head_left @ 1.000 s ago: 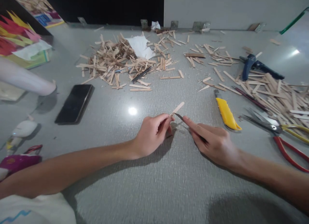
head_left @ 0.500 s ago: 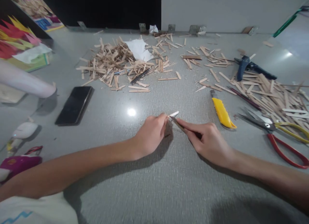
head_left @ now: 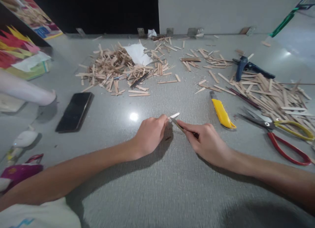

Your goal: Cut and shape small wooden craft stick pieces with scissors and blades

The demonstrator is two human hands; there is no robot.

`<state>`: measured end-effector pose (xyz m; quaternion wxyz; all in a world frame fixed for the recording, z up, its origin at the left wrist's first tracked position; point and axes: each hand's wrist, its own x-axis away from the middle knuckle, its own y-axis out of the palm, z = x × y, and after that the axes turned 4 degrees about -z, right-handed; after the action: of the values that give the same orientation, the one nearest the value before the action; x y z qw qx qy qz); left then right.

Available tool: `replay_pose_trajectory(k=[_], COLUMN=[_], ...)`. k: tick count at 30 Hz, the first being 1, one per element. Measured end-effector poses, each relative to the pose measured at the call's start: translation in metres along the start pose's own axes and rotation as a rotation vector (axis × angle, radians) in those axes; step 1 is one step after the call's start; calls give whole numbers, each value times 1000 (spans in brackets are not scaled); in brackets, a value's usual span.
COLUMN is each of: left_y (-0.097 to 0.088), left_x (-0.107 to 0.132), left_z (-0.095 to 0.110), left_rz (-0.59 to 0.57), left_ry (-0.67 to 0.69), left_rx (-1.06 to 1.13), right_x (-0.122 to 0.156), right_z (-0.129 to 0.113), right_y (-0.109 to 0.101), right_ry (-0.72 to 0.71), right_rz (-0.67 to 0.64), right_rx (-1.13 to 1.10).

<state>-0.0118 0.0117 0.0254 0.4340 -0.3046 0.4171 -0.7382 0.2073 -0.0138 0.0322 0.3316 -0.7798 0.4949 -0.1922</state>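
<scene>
My left hand (head_left: pixel 149 135) is closed, pinching a small pale stick (head_left: pixel 175 115) whose tip sticks out beyond the fingers. Closed as well, my right hand (head_left: pixel 209 143) grips a slim, dark pen-like tool (head_left: pixel 177 124) with the index finger laid along it. The tool's tip touches or nearly touches the stick beside the left fingertips; I cannot tell if it has a blade. A dark sliver (head_left: pixel 168 138) lies on the table under the left hand. To the right of the right hand rests a yellow box cutter (head_left: pixel 222 114).
Scissors (head_left: pixel 267 124) with red and yellow handles lie at the right. Behind them are wooden sticks (head_left: pixel 278 93) and a dark blue tool (head_left: pixel 242 69). A stick pile (head_left: pixel 108 65) spreads across the back. A phone (head_left: pixel 75 112) lies left, near a purple-and-white item (head_left: pixel 21 174).
The view has shifted slightly, so most things on the table appear a little further left. Both hands keep nearly the same pose at the stick.
</scene>
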Motion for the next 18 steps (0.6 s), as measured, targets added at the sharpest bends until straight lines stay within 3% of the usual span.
replay_pose_trajectory(k=[7,18], left_y=[0,2], left_x=[0,2], left_z=[-2,-4], left_rz=[8,29], left_ry=[-18,-33], left_rx=[-72,-43], right_x=[-6,-13], right_z=[-3,-6], right_y=[1,2], right_ry=[61,265], right_rz=[-54,-166], right_rx=[-105,-569])
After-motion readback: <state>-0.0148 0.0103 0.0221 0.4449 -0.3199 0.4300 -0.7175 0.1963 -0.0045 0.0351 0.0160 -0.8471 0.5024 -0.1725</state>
